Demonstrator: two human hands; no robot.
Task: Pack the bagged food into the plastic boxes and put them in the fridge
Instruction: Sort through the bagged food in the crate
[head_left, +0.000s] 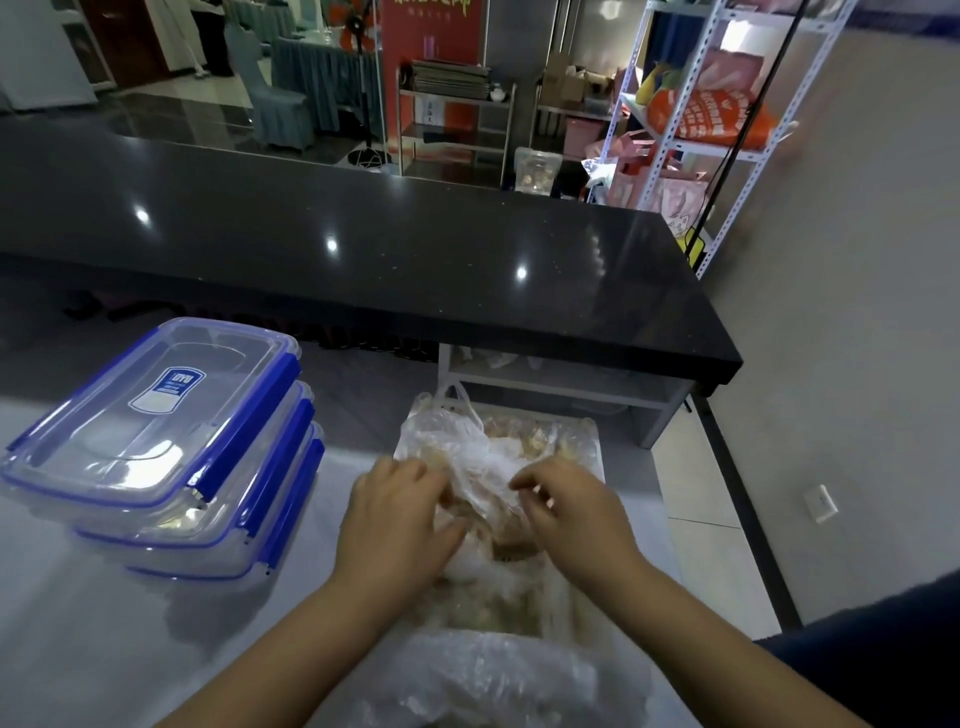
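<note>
Main thing here is a thin clear bag (483, 452), crinkly and a bit cloudy, with tan, lumpy food (524, 441) showing through it. It sits in what looks like an open see-through box (596, 452) on the right part of a pale, smooth table (78, 649). That box is a rounded rectangle with its long side running near to far. The bag's loose handle loops stick up at the far-left end, and the bunched-up film piles toward the middle.

Both hands are on the bag at about mid-length. The left hand (400, 519) has its fingers bent and tucked into the film on the left side, thumb angled toward the middle, so a pretty narrow grip with plastic gathered in it. The right hand (571, 514) comes in from the right with curled fingertips nipping the film, also narrow. The hands are close together, with a ridge of wrinkled plastic between them.

On the left side of the table there's a stack of three boxes (156, 415), clear hard plastic with blue seals and blue snap clips, lids on. Their long sides also run near to far, swung slightly right at the far end, with a blue label on the top lid.

Closest to the camera, another wrinkled bag (493, 686) is lying there, blurry. Past the table is a dark glossy counter (363, 249) with light spots on it.
</note>
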